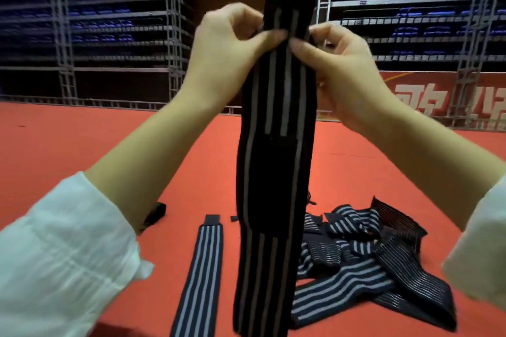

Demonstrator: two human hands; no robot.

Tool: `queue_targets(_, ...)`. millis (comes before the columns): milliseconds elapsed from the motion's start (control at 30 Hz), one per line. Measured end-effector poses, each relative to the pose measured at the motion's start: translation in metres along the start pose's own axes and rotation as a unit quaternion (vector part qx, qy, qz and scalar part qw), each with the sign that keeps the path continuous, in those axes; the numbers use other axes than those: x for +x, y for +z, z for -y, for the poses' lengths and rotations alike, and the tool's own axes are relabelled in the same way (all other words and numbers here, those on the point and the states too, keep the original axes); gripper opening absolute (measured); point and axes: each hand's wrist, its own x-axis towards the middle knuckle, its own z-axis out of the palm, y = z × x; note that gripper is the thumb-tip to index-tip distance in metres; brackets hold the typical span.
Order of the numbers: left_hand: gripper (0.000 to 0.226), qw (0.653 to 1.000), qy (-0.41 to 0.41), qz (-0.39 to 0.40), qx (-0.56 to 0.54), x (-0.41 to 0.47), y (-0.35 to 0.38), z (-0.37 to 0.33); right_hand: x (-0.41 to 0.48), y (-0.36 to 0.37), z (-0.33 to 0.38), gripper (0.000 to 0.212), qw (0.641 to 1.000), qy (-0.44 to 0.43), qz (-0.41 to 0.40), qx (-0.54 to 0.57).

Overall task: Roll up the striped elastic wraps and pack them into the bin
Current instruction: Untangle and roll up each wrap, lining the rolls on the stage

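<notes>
**Fig. Starting a roll, head view.** My left hand (232, 44) and right hand (339, 68) pinch one striped wrap (273, 107) from either edge. The thumbs meet on its front face and the other fingers curl behind it, so both hands are closed on the fabric and neither is free.

The wrap hangs upright between my forearms, raised well above the red floor (68, 139). Its upper end runs past the top of the frame and its lower end past the bottom, so neither end shows. A plain dark patch (273, 172) interrupts the stripes below my hands; it is probably a fastening panel.

A second wrap (201, 268) lies flat on the floor to the left, and a loose pile of wraps (356, 268) lies to the right. A dark mesh object (394, 219) touches the far side of the pile; whether it is the bin I cannot tell.

Technique, as I judge it: find a free end first and fold it over squarely. Then turn it with both thumbs while the fingers behind hold even tension. The edges should line up so the stripes stack, because a skewed first turn will cone. The elastic will spring back if the pinch slackens.
</notes>
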Motion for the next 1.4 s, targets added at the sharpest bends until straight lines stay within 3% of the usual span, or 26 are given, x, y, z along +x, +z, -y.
queue_targets(100,0.02,0.999,-0.014,-0.005,0.036,-0.006,-0.019,0.016,0.002,0.024,-0.02,0.006,0.999,0.022,0.006,0.025)
queue_targets(267,0.016,0.989,-0.134,0.012,0.061,-0.063,-0.039,0.1,-0.017,0.062,-0.114,0.014,0.987,0.152,0.003,0.049)
queue_targets(467,0.017,0.923,-0.377,0.041,0.063,-0.164,-0.051,0.221,-0.061,0.103,-0.248,0.02,0.938,0.343,0.013,0.048)
queue_targets(633,0.017,0.888,-0.453,0.034,0.074,-0.216,-0.039,0.299,-0.079,0.118,-0.336,0.021,0.904,0.429,-0.003,0.0)
queue_targets(800,0.019,0.866,-0.488,0.059,0.092,-0.251,-0.02,0.36,-0.089,0.119,-0.408,0.009,0.892,0.446,0.003,-0.078)
queue_targets(933,0.018,0.851,-0.511,0.068,0.102,-0.264,-0.004,0.395,-0.09,0.114,-0.448,0.013,0.888,0.442,0.008,-0.125)
queue_targets(1100,0.017,0.85,-0.508,0.066,0.123,-0.262,0.012,0.428,-0.078,0.107,-0.485,0.019,0.892,0.41,-0.028,-0.188)
queue_targets(1400,0.018,0.858,-0.485,0.073,0.153,-0.264,0.02,0.452,-0.078,0.096,-0.523,0.016,0.891,0.37,-0.021,-0.261)
